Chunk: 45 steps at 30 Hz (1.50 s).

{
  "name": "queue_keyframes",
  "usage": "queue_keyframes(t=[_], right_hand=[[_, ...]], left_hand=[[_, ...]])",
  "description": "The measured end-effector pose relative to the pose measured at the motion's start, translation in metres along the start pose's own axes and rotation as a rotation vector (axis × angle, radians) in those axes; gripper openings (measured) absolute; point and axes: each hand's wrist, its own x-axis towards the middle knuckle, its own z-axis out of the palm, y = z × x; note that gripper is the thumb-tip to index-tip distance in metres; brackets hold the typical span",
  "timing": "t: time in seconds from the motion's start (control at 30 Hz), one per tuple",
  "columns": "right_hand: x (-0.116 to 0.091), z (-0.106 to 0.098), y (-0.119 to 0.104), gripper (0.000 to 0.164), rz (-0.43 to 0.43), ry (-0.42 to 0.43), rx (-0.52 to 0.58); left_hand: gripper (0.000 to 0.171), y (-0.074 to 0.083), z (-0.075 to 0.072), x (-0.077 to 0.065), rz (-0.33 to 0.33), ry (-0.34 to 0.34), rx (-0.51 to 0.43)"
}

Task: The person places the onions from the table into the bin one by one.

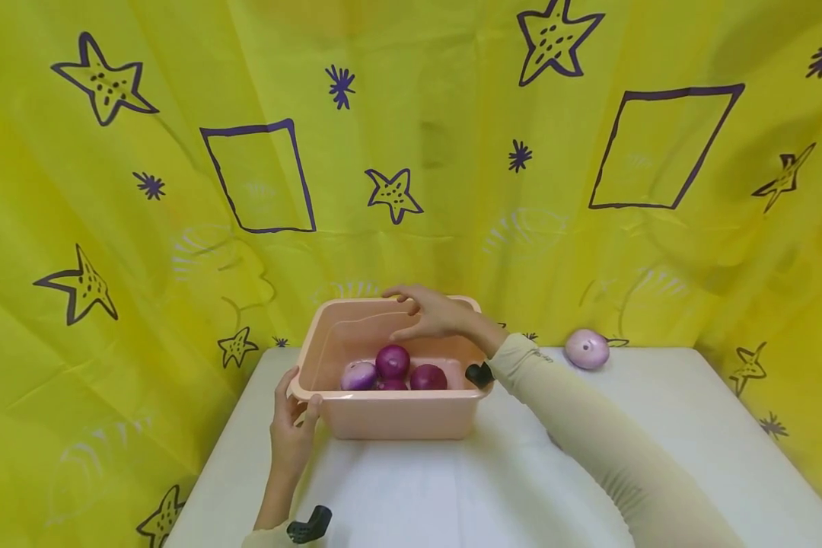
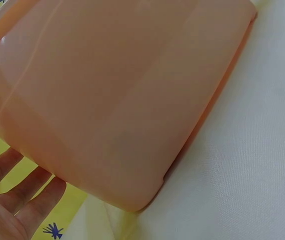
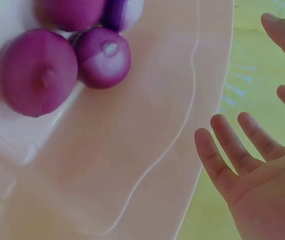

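While looking like firm, slick-skinned onions [image 1: 393, 361], bunched low inside the peach tub [image 1: 403, 418]; probably light, best cupped round the widest part. Now outward to the tub: gripped at its near left corner by the left hand [image 1: 293, 434], overhung at the far side by an empty, spread right hand [image 1: 433, 312].

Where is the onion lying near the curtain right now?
In the head view, the pale onion sits at the back edge of the white table, right of the peach tub and beyond the right sleeve.
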Motion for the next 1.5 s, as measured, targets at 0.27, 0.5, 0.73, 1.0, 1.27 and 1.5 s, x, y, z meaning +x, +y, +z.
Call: queue_keyframes(t=[0.27, 0.5, 0.73, 1.0, 1.27, 1.5], right_hand=[[-0.017, -0.013, 0.004, 0.074, -0.008, 0.071, 0.048], [-0.055, -0.035, 0.025, 0.069, 0.001, 0.166, 0.035], [-0.102, -0.064, 0.057, 0.072, 0.106, 0.229, -0.057], [-0.149, -0.076, 0.090, 0.069, 0.195, 0.287, -0.088], [-0.179, -0.076, 0.116, 0.065, 0.192, 0.331, -0.106], [-0.208, -0.068, 0.151, 0.063, 0.231, 0.378, -0.129]], left_hand=[[0.062, -0.002, 0.001, 0.002, 0.004, 0.004, 0.007], [0.063, 0.000, 0.000, 0.000, 0.009, 0.007, 0.006], [0.061, -0.002, 0.000, 0.002, 0.009, 0.014, 0.007], [0.062, -0.002, 0.000, 0.001, 0.005, 0.014, -0.009], [0.062, -0.002, 0.000, 0.002, 0.010, 0.018, -0.002], [0.061, -0.001, 0.001, 0.000, 0.014, 0.021, 0.005]])
